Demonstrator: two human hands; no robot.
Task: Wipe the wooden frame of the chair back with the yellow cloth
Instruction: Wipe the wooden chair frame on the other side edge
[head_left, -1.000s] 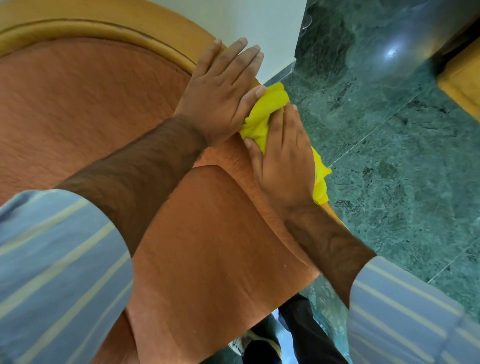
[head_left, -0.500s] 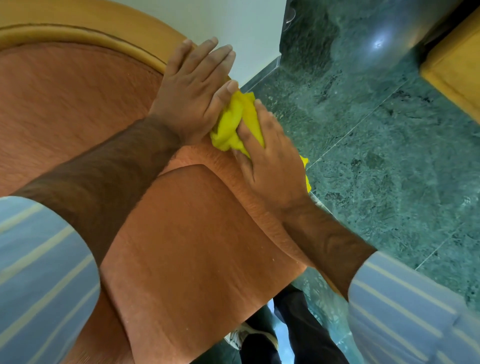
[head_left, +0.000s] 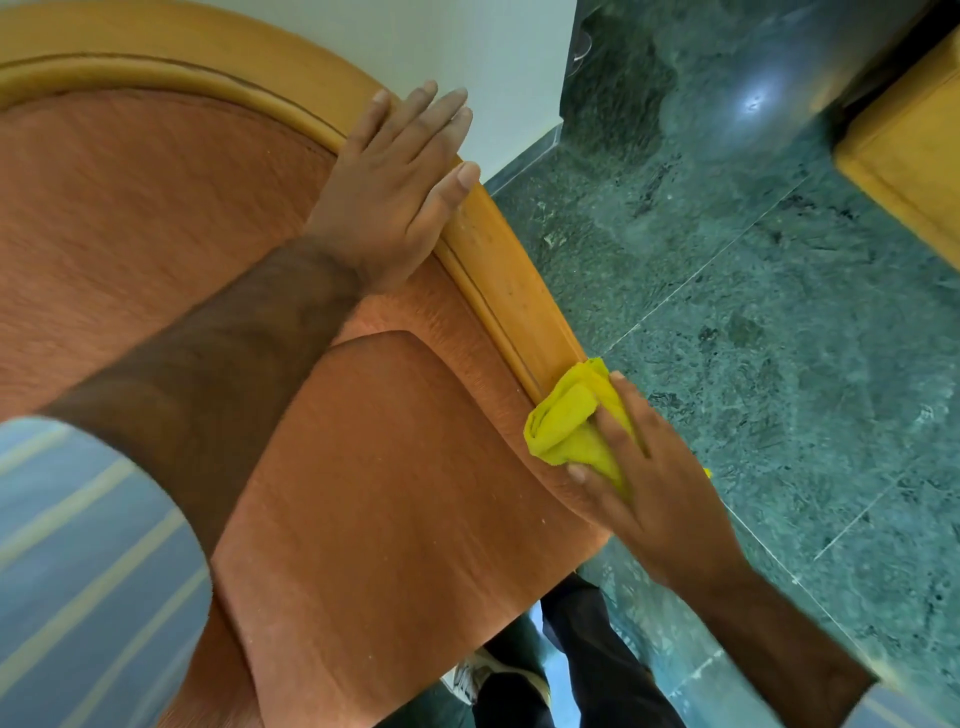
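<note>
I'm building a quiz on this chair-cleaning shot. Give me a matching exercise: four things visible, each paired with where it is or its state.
1. yellow cloth
2. left hand
3. curved wooden chair frame
4. green marble floor

A. flat, holding nothing
B. bunched under the right hand
C. right of the chair
D. borders the orange upholstery

Pairs: 1-B, 2-A, 3-D, 4-C

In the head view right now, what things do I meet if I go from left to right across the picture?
Striped sleeve → orange upholstery → left hand → wooden frame → yellow cloth → right hand → green marble floor
</note>
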